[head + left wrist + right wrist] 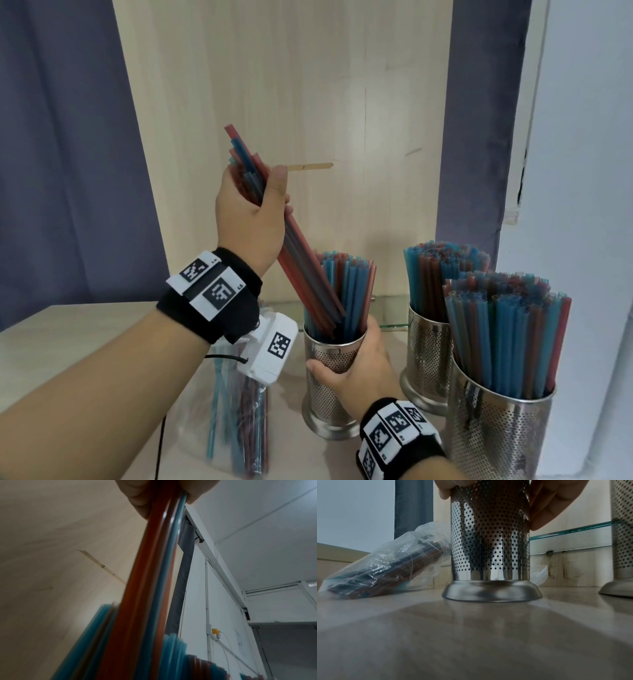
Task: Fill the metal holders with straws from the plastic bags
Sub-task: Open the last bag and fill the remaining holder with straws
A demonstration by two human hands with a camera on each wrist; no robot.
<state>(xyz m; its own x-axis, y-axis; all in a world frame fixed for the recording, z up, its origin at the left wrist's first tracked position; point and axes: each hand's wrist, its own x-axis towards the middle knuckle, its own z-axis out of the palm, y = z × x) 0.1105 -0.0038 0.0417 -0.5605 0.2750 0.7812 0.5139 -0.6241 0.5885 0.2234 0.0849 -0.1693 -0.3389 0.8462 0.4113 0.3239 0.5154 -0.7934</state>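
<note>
Head view: left hand (251, 209) clamps a straw bundle (301, 260) slanting from 11 o'clock down toward 5 o'clock, its lower ends already inside the metal holder (325, 387) that the right hand (359, 370) grips on the bench (68, 342).

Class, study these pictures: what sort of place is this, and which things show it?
Probably a drinks or café service counter: perforated metal holders packed with straws stand on a pale wooden counter below a glass shelf.
</note>
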